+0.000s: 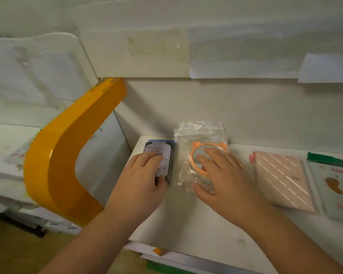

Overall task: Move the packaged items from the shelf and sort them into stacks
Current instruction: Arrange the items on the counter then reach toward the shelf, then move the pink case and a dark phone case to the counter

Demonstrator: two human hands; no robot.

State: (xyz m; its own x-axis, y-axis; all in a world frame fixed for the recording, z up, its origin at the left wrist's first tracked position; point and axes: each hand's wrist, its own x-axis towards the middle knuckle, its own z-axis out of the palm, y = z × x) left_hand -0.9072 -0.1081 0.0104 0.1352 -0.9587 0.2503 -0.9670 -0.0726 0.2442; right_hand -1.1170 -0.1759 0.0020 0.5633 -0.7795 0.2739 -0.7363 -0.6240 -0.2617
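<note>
At far left a curved orange bracket (pixel 67 155) is seen, fixed to the side of the white shelf unit, w/ a lower cluttered ledge behind it. Just right of it, at the back-left corner of the white shelf surface (pixel 186 220), a small stack of phone-case packs (pixel 160 155) is laid flat; a blue edge shows at the top of the stack. The left hand (pixel 141 178) is placed over the stack's near end, fingers on top and thumb at the lower edge, so the stack is grasped lightly, not lifted.

Next to the stack, nearly touching, a clear plastic bag w/ an orange-rimmed round mirror w/ ears (pixel 202 155) is lying flat. The right hand (pixel 224 175) is spread flat on it, fingers extended, palm down; pressed on the bag, not clenched round it.

Further right, apart from the bag, a pink pack w/ diagonal white dashes (pixel 281 177) is lying flat, and beside it at the frame edge a pale green printed card pack (pixel 337 186), w/ a green item (pixel 329 159) at its top; details blurred.
</note>
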